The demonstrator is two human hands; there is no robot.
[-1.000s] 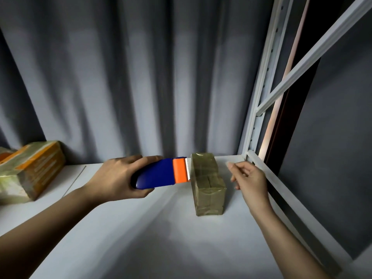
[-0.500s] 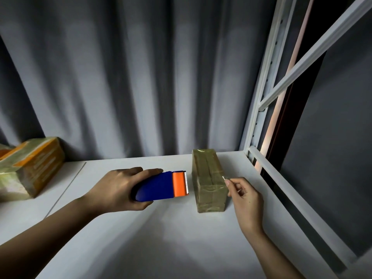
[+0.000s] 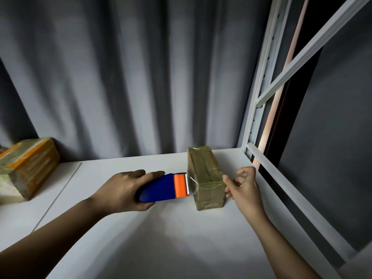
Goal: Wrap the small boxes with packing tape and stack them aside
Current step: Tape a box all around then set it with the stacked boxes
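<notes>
**Tape run on small box – slip risk**

Left hand is gripping tape dispenser, blade touching box at mid-shelf, right side. Right hand is bracing box's right face, fingers loosely curled, grip unclear. Risk: box sliding right w/ weak bracing, tape wrinkling.

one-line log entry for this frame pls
left hand: holds tape dispenser, blade at box | right hand: fingers curled at box right side | box: taped, on shelf
</notes>
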